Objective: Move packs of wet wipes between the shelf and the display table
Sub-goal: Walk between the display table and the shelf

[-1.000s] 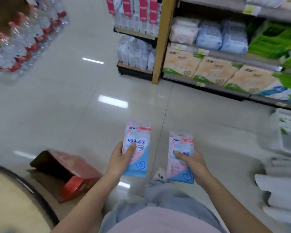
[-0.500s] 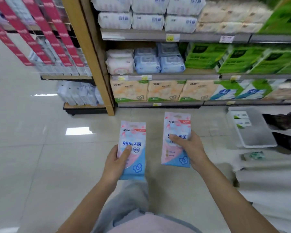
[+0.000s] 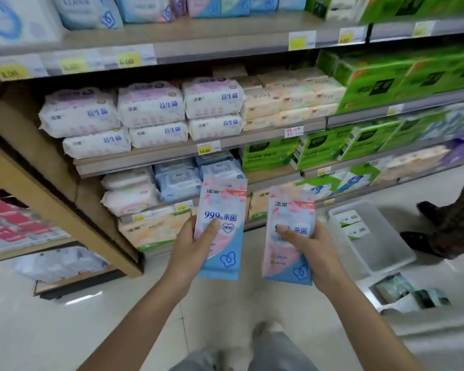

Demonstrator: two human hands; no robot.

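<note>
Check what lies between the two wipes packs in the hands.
Nothing: the head view shows the left pack and right pack apart, with only floor and low-shelf tissue packs behind the gap.

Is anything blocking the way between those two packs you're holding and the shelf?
Nothing visible does. The left hand grips one pack, the right hand a second pack, in open air facing the shelf. A clear bin sits on the floor to the right, aside from that path.

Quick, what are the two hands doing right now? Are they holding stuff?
Left hand: holding a wet wipes pack, thumb pressed on its front.
Right hand: holding a second wet wipes pack, thumb across its front.
</note>
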